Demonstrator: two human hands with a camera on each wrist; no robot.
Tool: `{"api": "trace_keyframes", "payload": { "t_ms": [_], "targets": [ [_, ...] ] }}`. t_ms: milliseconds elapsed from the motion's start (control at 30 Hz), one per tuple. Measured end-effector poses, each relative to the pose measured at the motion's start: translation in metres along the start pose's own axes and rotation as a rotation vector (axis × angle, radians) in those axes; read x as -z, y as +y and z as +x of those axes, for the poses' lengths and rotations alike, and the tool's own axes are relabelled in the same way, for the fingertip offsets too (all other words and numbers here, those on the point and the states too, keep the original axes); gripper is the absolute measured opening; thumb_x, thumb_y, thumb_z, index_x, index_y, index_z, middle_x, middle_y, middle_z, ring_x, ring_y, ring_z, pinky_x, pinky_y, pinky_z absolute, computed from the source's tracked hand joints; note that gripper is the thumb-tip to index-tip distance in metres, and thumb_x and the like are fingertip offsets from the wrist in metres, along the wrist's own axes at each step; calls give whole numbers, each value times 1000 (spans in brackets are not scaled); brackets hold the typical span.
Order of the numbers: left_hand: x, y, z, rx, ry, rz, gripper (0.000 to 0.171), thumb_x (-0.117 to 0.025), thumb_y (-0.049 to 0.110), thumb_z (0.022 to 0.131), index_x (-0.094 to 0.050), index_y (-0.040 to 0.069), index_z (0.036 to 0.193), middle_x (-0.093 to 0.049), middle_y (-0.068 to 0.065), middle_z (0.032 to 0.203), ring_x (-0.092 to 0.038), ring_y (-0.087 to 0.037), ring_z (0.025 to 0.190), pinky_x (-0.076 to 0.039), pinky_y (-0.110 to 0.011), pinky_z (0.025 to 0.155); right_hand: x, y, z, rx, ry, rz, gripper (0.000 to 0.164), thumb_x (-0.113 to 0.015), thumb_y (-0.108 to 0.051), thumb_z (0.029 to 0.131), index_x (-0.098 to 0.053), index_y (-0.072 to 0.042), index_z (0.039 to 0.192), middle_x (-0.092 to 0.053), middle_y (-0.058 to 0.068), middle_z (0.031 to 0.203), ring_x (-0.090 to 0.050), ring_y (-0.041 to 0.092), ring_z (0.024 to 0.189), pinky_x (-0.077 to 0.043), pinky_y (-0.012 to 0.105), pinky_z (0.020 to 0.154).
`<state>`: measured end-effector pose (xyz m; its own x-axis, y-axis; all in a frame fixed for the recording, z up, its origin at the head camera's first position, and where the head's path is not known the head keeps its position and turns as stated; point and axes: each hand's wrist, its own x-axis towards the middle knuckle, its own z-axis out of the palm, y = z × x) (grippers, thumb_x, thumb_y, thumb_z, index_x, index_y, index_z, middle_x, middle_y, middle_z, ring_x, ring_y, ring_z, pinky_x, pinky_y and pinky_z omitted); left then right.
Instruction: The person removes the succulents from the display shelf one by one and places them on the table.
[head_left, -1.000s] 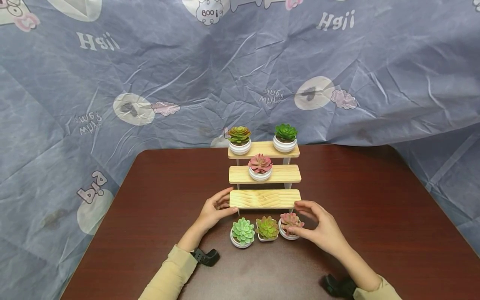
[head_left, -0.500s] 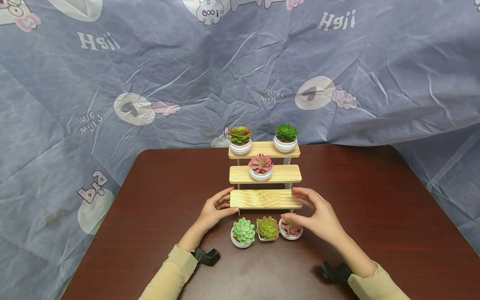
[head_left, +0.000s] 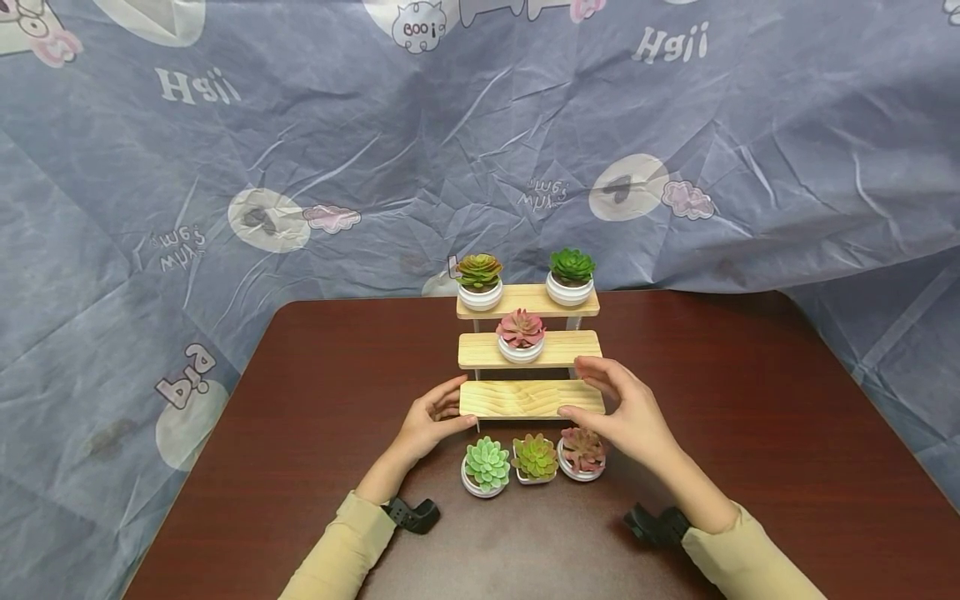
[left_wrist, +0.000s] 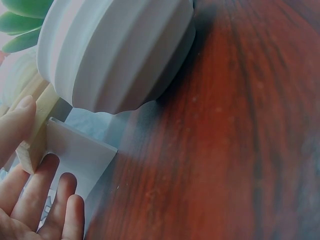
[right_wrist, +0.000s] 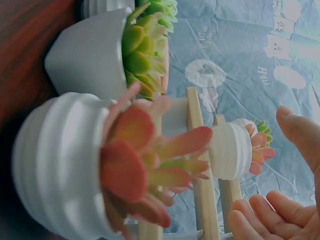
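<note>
My left hand (head_left: 426, 423) grips the left end of the bottom board of a three-tier wooden display stand (head_left: 517, 400). In the left wrist view its thumb lies on the board's end (left_wrist: 31, 156), the fingers beside and under it, close to the white support (left_wrist: 82, 152). My right hand (head_left: 632, 414) is over the right end of the bottom board, fingers apart, holding nothing. Before the stand sit three potted succulents: a pale green one (head_left: 487, 465), an olive-green one in a square pot (head_left: 535, 457) and a pinkish one (head_left: 582, 452) just below my right hand.
A red succulent (head_left: 521, 333) sits on the middle tier. On the top tier are a brownish-green succulent (head_left: 480, 279) at left and a dark green one (head_left: 572, 275) at right. A printed blue-grey cloth (head_left: 420, 150) hangs behind the dark red table (head_left: 345, 358).
My right hand has risen away from the pinkish succulent, moving back and slightly left to over the right end of the bottom board. The left hand keeps its place.
</note>
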<state>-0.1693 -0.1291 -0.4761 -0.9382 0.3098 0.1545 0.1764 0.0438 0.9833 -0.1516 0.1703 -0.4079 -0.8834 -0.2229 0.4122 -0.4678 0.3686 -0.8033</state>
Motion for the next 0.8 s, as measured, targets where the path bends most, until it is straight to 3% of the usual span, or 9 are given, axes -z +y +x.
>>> {"api": "trace_keyframes", "payload": {
  "t_ms": [200, 333, 567, 800],
  "targets": [
    [1, -2, 0, -1, -1, 5, 66, -72, -3, 80, -41, -6, 138, -59, -24, 119, -60, -24, 100, -46, -45, 91, 1, -5, 10, -26, -16, -4, 65, -85, -15, 70, -54, -1, 125, -57, 16, 123, -60, 22, 108, -49, 31, 89],
    [0, -1, 0, -2, 0, 3, 66, -71, -3, 80, -41, -7, 138, -59, -24, 119, -60, -23, 100, -47, -44, 91, 0, -8, 16, -53, -27, 28, 66, -84, -17, 71, -52, 0, 127, -55, 16, 126, -58, 31, 109, -51, 33, 86],
    [0, 0, 0, -17, -3, -3, 66, -71, -5, 80, -40, -9, 138, -58, -26, 118, -59, -28, 101, -47, -44, 91, -6, -10, 26, -89, -28, 70, 67, -84, -14, 71, -52, 0, 128, -53, 16, 128, -57, 31, 112, -50, 22, 84],
    [-1, 2, 0, -17, -1, -9, 65, -71, -6, 80, -41, -8, 137, -58, -28, 118, -58, -34, 102, -45, -49, 92, -11, -12, 34, -97, -27, 82, 68, -83, -13, 71, -51, 0, 130, -53, 17, 127, -56, 33, 112, -48, 38, 91]
  ]
}}
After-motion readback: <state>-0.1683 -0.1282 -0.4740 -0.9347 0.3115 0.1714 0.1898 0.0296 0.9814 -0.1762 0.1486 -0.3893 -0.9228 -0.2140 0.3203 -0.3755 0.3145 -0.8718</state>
